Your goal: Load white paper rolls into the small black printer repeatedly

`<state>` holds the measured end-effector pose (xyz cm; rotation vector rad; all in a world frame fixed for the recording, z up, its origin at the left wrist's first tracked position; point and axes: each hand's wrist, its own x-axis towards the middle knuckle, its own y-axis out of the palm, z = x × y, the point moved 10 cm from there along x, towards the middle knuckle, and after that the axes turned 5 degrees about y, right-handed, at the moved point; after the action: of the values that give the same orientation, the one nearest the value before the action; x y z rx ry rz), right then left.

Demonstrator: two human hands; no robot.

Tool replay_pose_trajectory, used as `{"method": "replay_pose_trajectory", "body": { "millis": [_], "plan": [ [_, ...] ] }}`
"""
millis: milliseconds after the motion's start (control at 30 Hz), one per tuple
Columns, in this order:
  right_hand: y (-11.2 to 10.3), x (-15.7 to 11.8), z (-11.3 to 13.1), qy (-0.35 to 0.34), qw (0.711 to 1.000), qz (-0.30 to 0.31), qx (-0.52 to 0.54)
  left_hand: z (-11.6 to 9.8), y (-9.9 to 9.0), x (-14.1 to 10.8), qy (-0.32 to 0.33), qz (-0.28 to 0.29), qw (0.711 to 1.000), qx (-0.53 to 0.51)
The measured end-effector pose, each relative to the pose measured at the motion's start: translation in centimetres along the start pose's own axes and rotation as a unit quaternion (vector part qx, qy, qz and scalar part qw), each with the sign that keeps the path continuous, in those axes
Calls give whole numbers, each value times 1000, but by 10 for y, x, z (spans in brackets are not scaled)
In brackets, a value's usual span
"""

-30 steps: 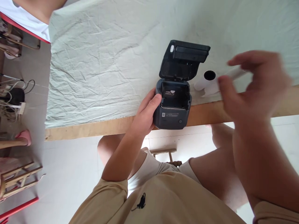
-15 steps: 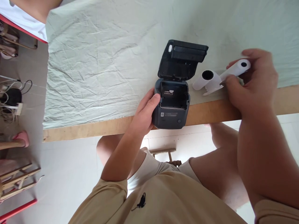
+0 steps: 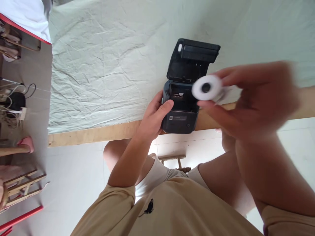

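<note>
Paper roll, pinched by the right hand, has neared the open printer the left hand grips, uniting both.

1. We're up on the head camera, worn by the person, facing forward and steeply down past the tan shirt at the bottom edge.
2. Close range here: the black device sits near mid-frame, left hand beside it, right hand looming larger.
3. And it's a broad sweep: cloth across the top, floor down the left.
</note>
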<state>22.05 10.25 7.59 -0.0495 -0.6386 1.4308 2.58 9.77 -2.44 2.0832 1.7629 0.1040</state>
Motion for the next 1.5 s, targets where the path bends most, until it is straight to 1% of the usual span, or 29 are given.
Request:
{"method": "replay_pose_trajectory", "body": {
  "millis": [33, 67, 100, 167, 200, 267, 400, 533, 567, 600, 667, 700, 733, 767, 833, 867, 900, 967, 1033, 1100, 1200, 1300, 1400, 1500],
  "plan": [
    [8, -2, 14, -38, 999, -10, -30, -1, 0, 0, 1, -2, 1000, -1],
    [16, -3, 24, -77, 992, -19, -94, -1, 0, 0, 1, -3, 1000, -1],
    [21, -5, 31, -115, 983, -30, -137, 0, 0, 0, -2, -4, 1000, 0],
    [31, -7, 35, -177, 964, -30, -196, 0, 1, -1, -3, -2, 1000, -2],
    [34, -7, 33, -194, 960, -22, -200, -1, 2, -1, 0, 2, 1000, -4],
    [34, -9, 32, -214, 960, -11, -181, -4, 4, -1, 8, 6, 1000, -12],
    [34, -15, 35, -201, 968, 18, -146, -7, 6, 0, 30, 21, 999, -26],
    [42, -25, 43, -234, 967, 52, -91, -4, 4, 2, 43, 46, 998, -11],
    [41, -26, 43, -240, 967, 48, -72, -2, 2, 3, 41, 45, 998, -2],
    [36, -26, 42, -242, 968, 28, -52, 1, -1, 4, 36, 43, 998, 4],
    [19, -23, 34, -218, 975, -41, -29, 5, -4, 6, 26, 41, 999, 18],
    [11, -21, 27, -189, 979, -73, -29, 6, -5, 6, 26, 42, 999, 24],
    [6, -18, 19, -154, 983, -90, -38, 6, -6, 7, 29, 44, 998, 31],
    [5, -16, 12, -122, 987, -91, -51, 6, -6, 7, 36, 46, 998, 39],
    [9, -13, 5, -81, 992, -65, -70, 4, -6, 6, 50, 52, 996, 53],
    [11, -13, 4, -75, 993, -54, -73, 3, -7, 5, 54, 52, 996, 57],
    [12, -14, 5, -74, 993, -57, -71, 3, -7, 4, 53, 47, 996, 60],
    [9, -16, 6, -73, 993, -82, -44, 2, -10, 1, 48, 29, 996, 63],
    [7, -19, 4, -75, 992, -103, 6, 2, -11, -2, 39, 13, 997, 60],
    [12, -20, -3, -73, 993, -87, 43, 2, -10, -4, 27, 11, 998, 51],
    [28, -20, -24, -19, 999, -13, 41, 0, -6, -5, 23, 10, 999, 26],
    [42, -22, -45, 30, 998, 47, 32, -2, -4, -4, 19, 3, 1000, 16],
    [47, -21, -55, 35, 996, 77, 31, -1, -2, -3, 7, 0, 1000, 28],
    [50, -19, -58, 26, 995, 88, 23, -2, -1, -2, 7, -1, 1000, 25]
  ]
}}
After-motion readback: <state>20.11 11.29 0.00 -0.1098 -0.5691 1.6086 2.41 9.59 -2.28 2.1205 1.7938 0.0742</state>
